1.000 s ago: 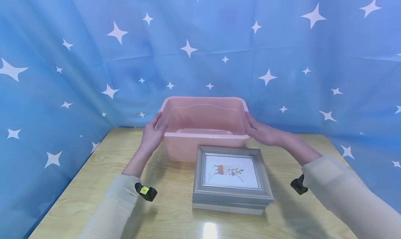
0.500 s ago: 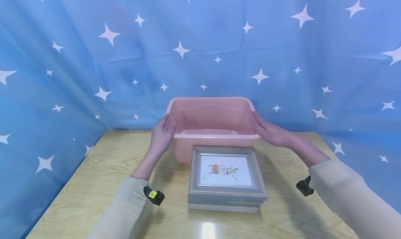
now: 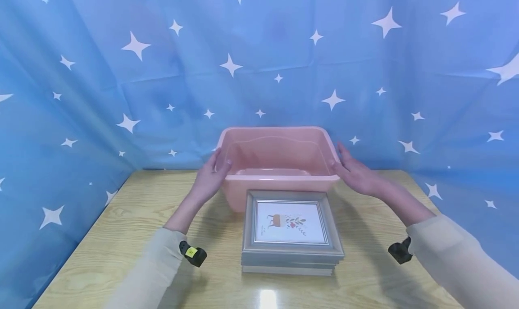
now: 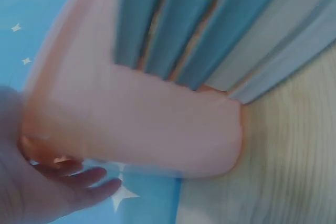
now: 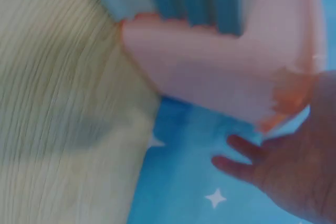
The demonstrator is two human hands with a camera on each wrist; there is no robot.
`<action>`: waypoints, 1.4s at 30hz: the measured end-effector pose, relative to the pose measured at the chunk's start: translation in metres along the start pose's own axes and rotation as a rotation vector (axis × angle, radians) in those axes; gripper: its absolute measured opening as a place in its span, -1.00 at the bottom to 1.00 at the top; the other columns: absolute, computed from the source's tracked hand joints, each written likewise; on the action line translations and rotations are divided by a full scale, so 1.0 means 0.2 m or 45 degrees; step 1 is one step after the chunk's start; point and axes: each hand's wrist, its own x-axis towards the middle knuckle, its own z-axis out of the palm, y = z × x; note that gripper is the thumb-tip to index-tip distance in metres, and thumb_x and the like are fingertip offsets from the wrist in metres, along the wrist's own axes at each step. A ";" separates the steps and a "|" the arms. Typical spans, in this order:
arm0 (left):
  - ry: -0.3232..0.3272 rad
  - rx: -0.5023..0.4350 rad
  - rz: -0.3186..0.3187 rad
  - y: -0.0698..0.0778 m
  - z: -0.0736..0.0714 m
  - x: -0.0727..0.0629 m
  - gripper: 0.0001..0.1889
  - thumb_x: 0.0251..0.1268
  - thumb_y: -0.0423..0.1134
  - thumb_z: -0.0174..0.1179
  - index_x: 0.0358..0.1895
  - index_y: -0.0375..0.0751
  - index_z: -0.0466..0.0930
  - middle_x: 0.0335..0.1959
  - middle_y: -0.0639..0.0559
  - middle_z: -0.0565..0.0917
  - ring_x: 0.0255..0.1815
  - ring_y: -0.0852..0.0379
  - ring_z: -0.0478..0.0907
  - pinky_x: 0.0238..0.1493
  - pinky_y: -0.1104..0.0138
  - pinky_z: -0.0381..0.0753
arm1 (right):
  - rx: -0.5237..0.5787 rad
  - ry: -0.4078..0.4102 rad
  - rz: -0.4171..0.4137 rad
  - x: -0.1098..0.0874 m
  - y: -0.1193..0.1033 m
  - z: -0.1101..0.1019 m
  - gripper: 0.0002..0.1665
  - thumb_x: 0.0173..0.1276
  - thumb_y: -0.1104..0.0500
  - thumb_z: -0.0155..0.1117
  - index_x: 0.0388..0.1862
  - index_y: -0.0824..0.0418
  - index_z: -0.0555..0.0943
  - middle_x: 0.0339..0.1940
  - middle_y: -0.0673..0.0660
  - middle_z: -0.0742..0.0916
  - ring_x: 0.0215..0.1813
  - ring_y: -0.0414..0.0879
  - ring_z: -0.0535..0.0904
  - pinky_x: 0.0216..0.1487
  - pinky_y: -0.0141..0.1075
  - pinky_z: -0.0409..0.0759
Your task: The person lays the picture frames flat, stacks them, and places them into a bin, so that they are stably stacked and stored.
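Note:
A pink plastic basin (image 3: 279,183) stands at the back of the table, its inside facing me. At its left rim is my left hand (image 3: 210,178), thumb by the rim and fingers loosely spread outside the wall; in the left wrist view those fingers (image 4: 84,177) lie apart from the basin. My right hand (image 3: 358,174) is at the right rim, thumb close to the edge, fingers spread away from the wall. The right wrist view also shows its fingers (image 5: 241,156) extended with a gap to the basin. Whether either thumb touches the rim I cannot tell.
In front of the basin lies a stack of several picture frames (image 3: 292,250), the top one grey-silver with a plant print. The wooden table (image 3: 121,237) ends at a blue star-patterned curtain (image 3: 182,74) behind and at the sides.
The basin has moved slightly right relative to the frame stack. My right hand's fingers have come away from the basin's side, and the left hand's fingers have loosened. The head view has turned slightly right.

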 end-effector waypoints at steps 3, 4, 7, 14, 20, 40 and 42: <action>-0.006 0.036 0.012 0.02 -0.05 -0.06 -0.07 0.56 0.27 -0.06 0.69 -0.10 -0.33 0.64 -0.30 0.02 0.60 -0.33 0.04 0.47 -0.29 0.08 | 0.012 0.123 -0.012 -0.06 -0.06 0.00 -0.02 0.71 -0.12 -0.18 0.65 0.25 -0.52 0.66 0.45 -0.09 0.48 0.51 0.22 0.35 0.39 0.29; 0.018 0.045 0.031 0.04 -0.06 -0.09 -0.05 0.56 0.27 -0.04 0.69 -0.07 -0.36 0.65 -0.28 -0.02 0.61 -0.32 0.01 0.47 -0.30 0.06 | 0.013 0.167 -0.027 -0.09 -0.09 0.00 0.00 0.70 -0.10 -0.12 0.65 0.20 -0.52 0.67 0.42 -0.10 0.46 0.51 0.26 0.31 0.40 0.33; 0.117 0.078 0.136 0.08 -0.05 -0.20 -0.04 0.53 0.19 0.09 0.70 -0.04 -0.33 0.67 -0.23 -0.05 0.62 -0.29 -0.03 0.45 -0.33 0.06 | -0.030 0.291 -0.045 -0.21 -0.17 0.02 0.09 0.65 -0.07 0.05 0.67 0.06 -0.52 0.70 0.30 -0.15 0.48 0.51 0.21 0.23 0.46 0.36; 0.204 0.008 0.252 0.12 0.09 -0.53 0.07 0.32 0.09 0.37 0.69 -0.02 -0.19 0.66 -0.06 0.01 0.62 -0.14 0.03 0.40 -0.32 0.17 | 0.046 0.503 -0.017 -0.50 -0.24 0.22 0.37 0.43 0.00 0.39 0.65 -0.22 -0.55 0.71 0.23 -0.13 0.50 0.50 0.18 0.09 0.63 0.22; 0.097 -0.122 0.120 0.08 0.24 -0.68 0.18 0.20 0.09 0.46 0.69 0.05 -0.23 0.67 -0.03 -0.04 0.63 -0.16 -0.01 0.42 -0.33 0.10 | 0.267 0.468 0.088 -0.61 -0.18 0.44 0.47 0.34 0.08 0.46 0.64 -0.21 -0.58 0.70 0.26 -0.20 0.55 0.50 0.03 0.13 0.65 0.13; -0.183 -0.335 0.078 -0.05 0.41 -0.65 0.08 0.33 0.06 0.31 0.69 -0.13 -0.25 0.68 -0.19 -0.08 0.60 -0.34 -0.02 0.38 -0.43 0.03 | 0.374 0.188 0.265 -0.53 -0.20 0.62 0.48 0.31 -0.09 0.46 0.65 0.20 -0.52 0.61 0.58 -0.06 0.55 0.57 -0.04 0.33 0.51 0.13; -0.191 -0.299 0.078 -0.05 0.41 -0.64 0.09 0.31 0.06 0.32 0.70 -0.07 -0.24 0.68 -0.15 -0.09 0.62 -0.30 -0.07 0.40 -0.43 -0.03 | 0.359 0.173 0.263 -0.51 -0.19 0.62 0.47 0.30 -0.09 0.47 0.66 0.25 -0.46 0.60 0.59 0.00 0.53 0.56 0.04 0.31 0.50 0.21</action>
